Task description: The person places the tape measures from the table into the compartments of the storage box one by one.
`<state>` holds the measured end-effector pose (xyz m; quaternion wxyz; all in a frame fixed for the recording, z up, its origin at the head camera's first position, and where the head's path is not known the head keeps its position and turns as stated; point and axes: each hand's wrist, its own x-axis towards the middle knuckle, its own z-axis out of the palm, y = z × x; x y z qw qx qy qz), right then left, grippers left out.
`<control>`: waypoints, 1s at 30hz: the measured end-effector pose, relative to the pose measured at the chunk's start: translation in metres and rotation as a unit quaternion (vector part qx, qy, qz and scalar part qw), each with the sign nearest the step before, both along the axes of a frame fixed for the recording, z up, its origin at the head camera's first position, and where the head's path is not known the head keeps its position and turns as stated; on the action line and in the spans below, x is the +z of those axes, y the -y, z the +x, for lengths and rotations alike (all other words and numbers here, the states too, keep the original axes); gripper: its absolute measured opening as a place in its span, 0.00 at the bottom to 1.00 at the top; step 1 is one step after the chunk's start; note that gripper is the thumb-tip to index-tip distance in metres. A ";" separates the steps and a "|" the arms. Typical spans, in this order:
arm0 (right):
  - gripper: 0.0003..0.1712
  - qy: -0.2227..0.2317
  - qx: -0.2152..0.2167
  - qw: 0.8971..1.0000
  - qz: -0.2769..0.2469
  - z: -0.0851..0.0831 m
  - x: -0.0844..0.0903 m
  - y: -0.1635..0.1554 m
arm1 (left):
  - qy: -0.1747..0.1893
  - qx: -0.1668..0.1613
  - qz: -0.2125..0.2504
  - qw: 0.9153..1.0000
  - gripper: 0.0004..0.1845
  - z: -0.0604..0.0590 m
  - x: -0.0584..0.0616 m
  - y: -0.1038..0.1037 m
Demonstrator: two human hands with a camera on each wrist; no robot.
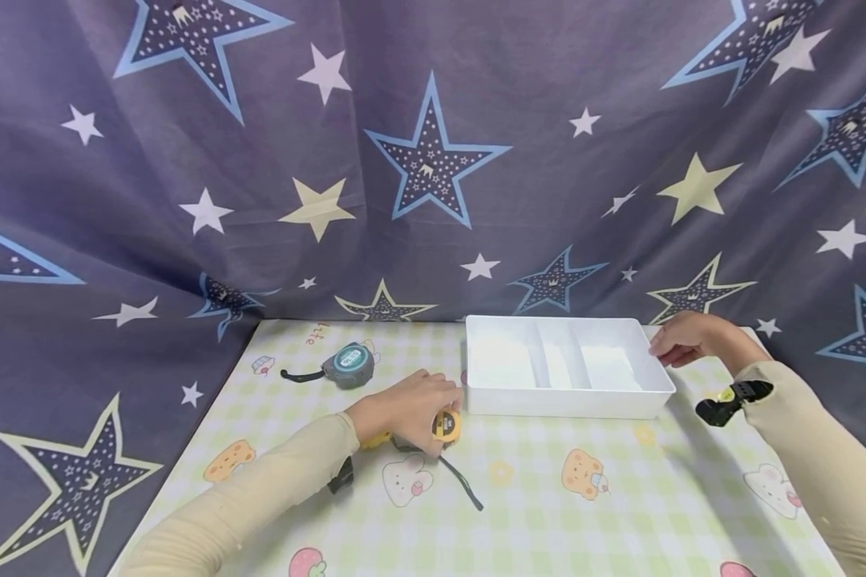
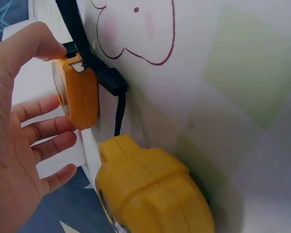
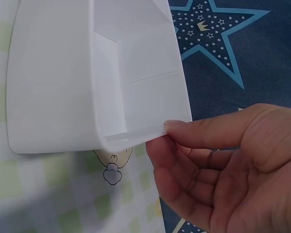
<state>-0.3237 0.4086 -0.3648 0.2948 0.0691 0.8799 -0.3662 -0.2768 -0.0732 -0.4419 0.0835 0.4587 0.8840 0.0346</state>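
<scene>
My left hand (image 1: 439,407) lies on the checked mat and grips a small yellow tape measure (image 1: 447,425). In the left wrist view the thumb rests on top of that yellow tape measure (image 2: 80,94) and the fingers (image 2: 48,128) close against its face. Its black strap (image 1: 462,483) trails toward me. A second yellow tape measure (image 2: 150,191) lies right beside my wrist. My right hand (image 1: 665,349) holds the far right corner of the white three-compartment tray (image 1: 563,403). There the thumb (image 3: 203,127) sits on the rim of the tray (image 3: 53,73) and the fingers curl under it.
A grey and teal tape measure (image 1: 347,365) with a black strap lies at the mat's far left. The tray's compartments look empty. A star-patterned blue cloth (image 1: 433,160) hangs behind and drapes around the table. The mat's near part (image 1: 548,513) shows only printed cartoons.
</scene>
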 end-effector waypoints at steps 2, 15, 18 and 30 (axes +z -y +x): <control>0.17 0.004 0.004 1.000 -0.002 -0.001 -0.001 0.000 | -0.004 -0.003 -0.004 1.000 0.26 0.001 0.001 -0.001; 0.05 0.023 0.008 1.000 -0.018 -0.015 -0.002 -0.001 | 0.000 -0.013 0.002 1.000 0.27 0.000 0.001 -0.002; 0.01 0.028 0.001 0.999 -0.018 -0.016 0.000 0.000 | -0.001 -0.014 0.002 1.000 0.27 -0.001 0.000 -0.002; 0.05 0.033 0.012 0.999 0.005 -0.015 0.005 0.008 | -0.006 -0.016 -0.002 1.000 0.27 -0.004 -0.002 -0.003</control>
